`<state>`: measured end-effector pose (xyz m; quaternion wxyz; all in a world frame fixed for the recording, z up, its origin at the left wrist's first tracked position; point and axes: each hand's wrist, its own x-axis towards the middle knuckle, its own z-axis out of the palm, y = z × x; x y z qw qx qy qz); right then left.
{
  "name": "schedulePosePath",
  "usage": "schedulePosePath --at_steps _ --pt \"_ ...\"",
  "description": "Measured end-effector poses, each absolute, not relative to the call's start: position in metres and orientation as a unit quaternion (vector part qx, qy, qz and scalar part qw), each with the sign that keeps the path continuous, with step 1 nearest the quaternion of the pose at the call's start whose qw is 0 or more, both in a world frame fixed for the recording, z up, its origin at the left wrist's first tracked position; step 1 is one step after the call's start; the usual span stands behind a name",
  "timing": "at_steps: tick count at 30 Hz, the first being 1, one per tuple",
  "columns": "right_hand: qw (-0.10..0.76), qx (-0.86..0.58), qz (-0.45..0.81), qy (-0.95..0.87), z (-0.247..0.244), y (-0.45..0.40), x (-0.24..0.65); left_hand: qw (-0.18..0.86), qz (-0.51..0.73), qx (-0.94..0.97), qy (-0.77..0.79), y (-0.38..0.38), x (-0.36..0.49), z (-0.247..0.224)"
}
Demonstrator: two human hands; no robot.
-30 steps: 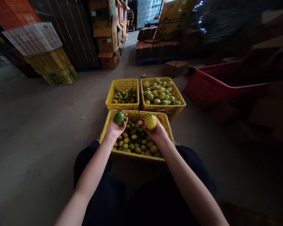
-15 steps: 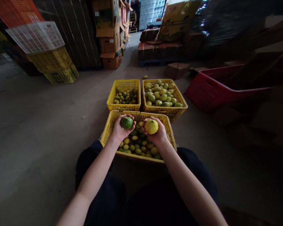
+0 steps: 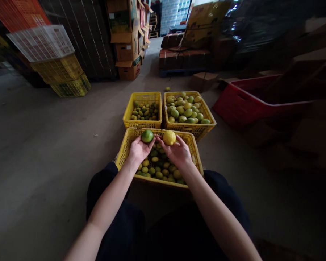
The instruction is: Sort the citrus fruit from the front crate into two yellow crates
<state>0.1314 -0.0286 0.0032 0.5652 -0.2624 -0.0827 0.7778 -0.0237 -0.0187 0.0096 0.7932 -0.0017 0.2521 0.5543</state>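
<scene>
My left hand point(image 3: 140, 149) is palm up, with a green lemon point(image 3: 147, 136) resting on its fingers. On the upturned fingers of my right hand point(image 3: 178, 151) lies a yellow lemon point(image 3: 169, 137), its pointed end toward me. The fingertips of both hands come close together, above the near yellow crate point(image 3: 159, 182). Inside that crate, many green and yellow lemons point(image 3: 159, 175) lie below my hands; my palms and wrists hide part of them.
Beyond stand a yellow crate point(image 3: 127, 112) of small fruit and a fuller yellow crate point(image 3: 211, 117) of larger ones. One loose fruit point(image 3: 167, 88) lies on the floor behind. A red bin point(image 3: 233, 105) is at right, stacked crates point(image 3: 67, 70) at left, cardboard boxes point(image 3: 125, 52) farther back.
Both lemons have rolled from my palms toward my fingertips and turned; the yellow one now shows its pointed end. My fingers have opened flatter, and the hands are slightly closer together.
</scene>
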Motion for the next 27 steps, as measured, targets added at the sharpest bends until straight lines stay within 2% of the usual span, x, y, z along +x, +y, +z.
schedulePosePath --at_steps 21,24,27 --pt "0.548 -0.316 0.763 -0.132 -0.015 -0.022 0.131 0.789 0.533 0.057 0.301 -0.021 -0.02 0.008" --pt "0.61 -0.35 0.683 -0.196 -0.015 -0.023 0.128 0.686 0.598 0.179 0.373 -0.021 -0.018 0.005" --pt "0.695 -0.391 0.509 -0.324 -0.012 -0.027 0.126 0.486 0.679 0.361 0.415 -0.023 -0.019 0.004"
